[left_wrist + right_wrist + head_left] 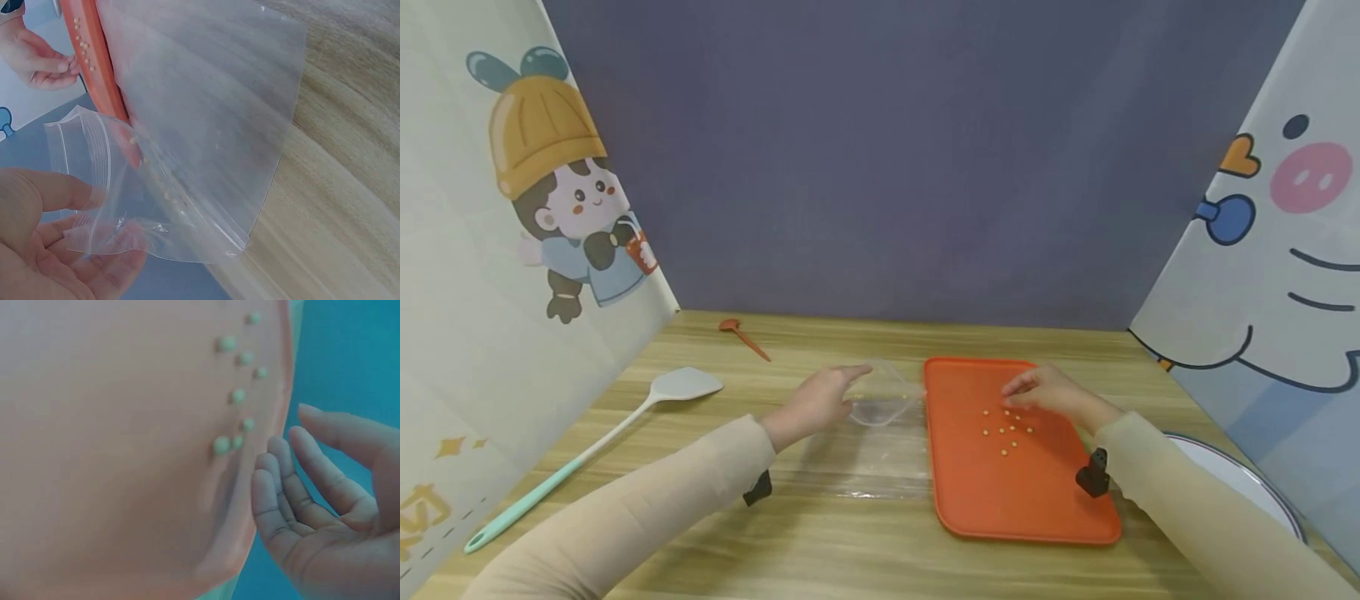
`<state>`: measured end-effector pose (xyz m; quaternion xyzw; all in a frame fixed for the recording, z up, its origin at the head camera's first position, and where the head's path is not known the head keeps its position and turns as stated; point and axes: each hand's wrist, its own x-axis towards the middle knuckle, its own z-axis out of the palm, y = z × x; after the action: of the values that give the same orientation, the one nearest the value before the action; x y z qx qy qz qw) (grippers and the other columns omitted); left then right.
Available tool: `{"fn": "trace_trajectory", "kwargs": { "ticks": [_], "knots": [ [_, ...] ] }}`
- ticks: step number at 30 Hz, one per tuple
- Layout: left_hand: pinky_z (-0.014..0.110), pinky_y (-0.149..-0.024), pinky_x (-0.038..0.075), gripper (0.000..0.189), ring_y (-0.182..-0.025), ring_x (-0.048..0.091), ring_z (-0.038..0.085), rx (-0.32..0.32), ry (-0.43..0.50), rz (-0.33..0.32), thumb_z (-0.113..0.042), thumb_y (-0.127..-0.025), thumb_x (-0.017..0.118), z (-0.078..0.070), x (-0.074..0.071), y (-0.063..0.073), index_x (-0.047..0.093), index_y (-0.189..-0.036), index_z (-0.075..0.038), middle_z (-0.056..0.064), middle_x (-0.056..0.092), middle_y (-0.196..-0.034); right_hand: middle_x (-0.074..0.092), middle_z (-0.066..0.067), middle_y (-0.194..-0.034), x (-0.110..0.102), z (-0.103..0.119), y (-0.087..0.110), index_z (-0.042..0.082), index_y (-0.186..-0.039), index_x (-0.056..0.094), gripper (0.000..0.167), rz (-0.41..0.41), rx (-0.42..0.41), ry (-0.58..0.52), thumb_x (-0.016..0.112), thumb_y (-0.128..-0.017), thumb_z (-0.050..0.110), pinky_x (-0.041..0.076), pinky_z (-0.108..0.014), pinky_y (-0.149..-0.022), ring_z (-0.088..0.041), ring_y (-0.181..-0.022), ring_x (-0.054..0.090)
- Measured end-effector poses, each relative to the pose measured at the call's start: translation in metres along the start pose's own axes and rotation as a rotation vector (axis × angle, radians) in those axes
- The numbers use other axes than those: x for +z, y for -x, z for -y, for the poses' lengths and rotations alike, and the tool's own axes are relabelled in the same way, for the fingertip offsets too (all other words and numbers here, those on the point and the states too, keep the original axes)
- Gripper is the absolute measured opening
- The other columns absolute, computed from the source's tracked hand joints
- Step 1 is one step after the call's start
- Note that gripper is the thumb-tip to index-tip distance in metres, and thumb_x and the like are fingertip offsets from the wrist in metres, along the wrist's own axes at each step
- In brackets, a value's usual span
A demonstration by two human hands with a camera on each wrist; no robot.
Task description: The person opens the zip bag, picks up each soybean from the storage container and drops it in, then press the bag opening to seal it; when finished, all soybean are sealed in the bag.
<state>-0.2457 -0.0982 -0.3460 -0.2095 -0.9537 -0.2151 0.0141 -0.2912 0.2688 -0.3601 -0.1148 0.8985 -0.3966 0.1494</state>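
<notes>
My left hand (816, 408) holds the mouth edge of a clear zip bag (868, 468), thumb on one side and fingers on the other. In the left wrist view the bag's zip end is raised, while the rest lies on the table. Several small pale beans (167, 195) show through its plastic. On the orange tray (970, 500), to the bag's right, lie several round pale-yellow beans (1004, 452). Just above the tray's far part hovers my right hand (1052, 393). Its fingers are loosely bent, thumb apart from them in the right wrist view, with nothing visible between.
A white turner (685, 384) with a mint handle lies at the left. Farther back is a small red-brown spoon (745, 337). Partly behind the right forearm sits a white, dark-rimmed plate (1232, 475). Printed panels stand on both sides, and a dark backdrop (880, 167) closes the rear.
</notes>
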Motion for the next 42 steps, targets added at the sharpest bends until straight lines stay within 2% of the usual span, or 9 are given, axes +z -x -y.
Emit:
{"fn": "trace_trajectory", "kwargs": {
  "ticks": [4,8,18,29,33,37,42],
  "knots": [
    [0.025,-0.060,0.046,0.067,-0.049,0.036,0.008,0.017,-0.016,-0.007,0.007,-0.080,0.066,0.001,0.000,0.000,0.048,-0.142,-0.010,0.015,0.055,-0.139,0.071,-0.014,-0.106,0.001,-0.008,0.001,-0.005,-0.109,0.067,0.030,0.022,0.022,0.013,0.071,-0.086,0.013,0.054,-0.033,-0.071,-0.016,-0.082,0.062],
    [0.026,-0.063,0.046,0.067,-0.051,0.037,0.009,0.028,-0.020,-0.012,0.007,-0.080,0.066,0.002,0.000,0.001,0.048,-0.142,-0.009,0.015,0.056,-0.139,0.070,-0.011,-0.102,0.003,-0.011,0.000,-0.004,-0.107,0.068,0.029,0.024,0.038,0.007,0.073,-0.083,0.013,0.049,-0.030,-0.066,-0.014,-0.073,0.055],
    [0.020,-0.045,0.039,0.068,-0.044,0.031,0.007,0.007,0.019,0.002,0.007,-0.081,0.064,0.001,-0.001,0.001,0.045,-0.144,-0.010,0.015,0.053,-0.142,0.071,-0.006,-0.088,0.008,-0.016,-0.005,-0.005,-0.101,0.067,0.026,0.021,0.008,0.008,0.075,-0.081,0.008,0.052,-0.031,-0.069,-0.014,-0.074,0.062],
    [0.020,-0.046,0.038,0.068,-0.045,0.032,0.007,0.006,0.003,0.006,0.007,-0.081,0.064,0.001,-0.002,0.001,0.045,-0.144,-0.010,0.016,0.056,-0.138,0.071,-0.006,-0.087,0.009,-0.018,-0.009,-0.002,-0.095,0.070,0.018,-0.033,0.003,0.053,0.074,-0.083,0.010,0.051,-0.031,-0.063,-0.016,-0.070,0.059],
    [0.018,-0.043,0.036,0.068,-0.043,0.030,0.006,0.006,0.000,0.011,0.006,-0.081,0.064,0.001,-0.001,0.001,0.045,-0.144,-0.010,0.017,0.059,-0.133,0.072,-0.006,-0.088,0.009,-0.015,-0.010,-0.004,-0.101,0.068,0.022,-0.063,0.002,0.021,0.072,-0.086,0.011,0.055,-0.032,-0.065,-0.016,-0.072,0.062],
    [0.020,-0.046,0.039,0.068,-0.044,0.032,0.007,-0.004,-0.010,-0.001,0.007,-0.080,0.065,0.000,-0.001,0.001,0.047,-0.143,-0.011,0.016,0.058,-0.136,0.072,-0.006,-0.092,0.009,-0.008,-0.011,-0.009,-0.110,0.063,0.029,-0.067,-0.012,-0.083,0.068,-0.088,0.010,0.057,-0.033,-0.070,-0.016,-0.078,0.066],
    [0.024,-0.053,0.043,0.067,-0.050,0.037,0.009,-0.015,-0.019,-0.005,0.006,-0.081,0.066,-0.001,-0.003,0.001,0.048,-0.143,-0.011,0.015,0.055,-0.139,0.071,-0.016,-0.107,0.011,0.010,-0.009,-0.010,-0.119,0.059,0.038,-0.048,-0.018,-0.160,0.067,-0.090,0.013,0.058,-0.038,-0.082,-0.026,-0.096,0.069]
  ]
}}
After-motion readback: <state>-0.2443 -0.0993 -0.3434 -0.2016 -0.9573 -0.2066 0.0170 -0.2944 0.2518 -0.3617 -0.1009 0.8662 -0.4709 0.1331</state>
